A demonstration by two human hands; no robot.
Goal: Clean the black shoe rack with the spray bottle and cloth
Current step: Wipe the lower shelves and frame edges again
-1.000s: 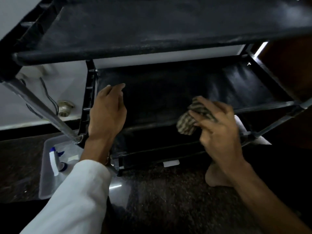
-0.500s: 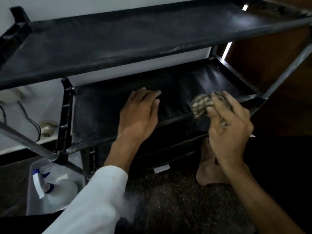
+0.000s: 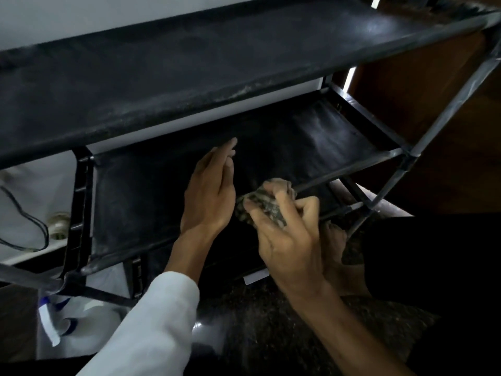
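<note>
The spray bottle [image 3: 65, 318], white with blue parts, is lying at the near left on the floor, below the rack's left corner and apart from both hands. Behind it, dark cables [image 3: 29, 226] are hanging against the pale wall. The black shoe rack [image 3: 189, 77] is filling the view, its top shelf showing grey dust along the near edge. The left hand [image 3: 208, 196], coming out of a white sleeve [image 3: 151, 327], is reaching over the middle shelf [image 3: 135, 202] with its fingers straight and held together; whether it is touching the fabric cannot be told. Just to its right, the striped cloth [image 3: 260, 204] is sitting bunched at that shelf's near edge. The right hand [image 3: 287, 234] is gripping the cloth, fingers curled around it. A bare foot [image 3: 339, 253] is resting on the dark speckled floor [image 3: 257, 321] beyond.
</note>
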